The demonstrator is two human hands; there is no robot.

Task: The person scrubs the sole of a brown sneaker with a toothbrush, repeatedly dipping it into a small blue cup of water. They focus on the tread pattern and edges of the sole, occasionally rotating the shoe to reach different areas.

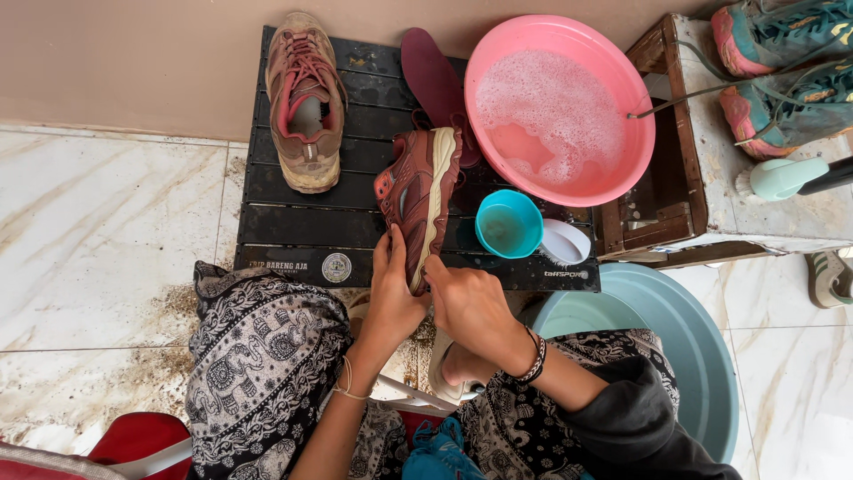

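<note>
A reddish-brown sneaker [418, 191] with a cream sole lies on its side on a low black slatted table [293, 227]. My left hand [389, 298] grips its heel end from the left. My right hand [468, 307] presses against the sole edge on the right. The matching sneaker [306, 102], dirty and tan-brown, stands upright at the table's far left. A dark red insole [433, 76] rests behind the held shoe.
A pink basin [622, 151] of soapy water sits on the table's right, with a small teal cup [507, 224] and a white brush [565, 242] before it. A grey-blue tub [684, 347] stands at lower right. Teal sneakers [786, 71] lie on a wooden crate [702, 169].
</note>
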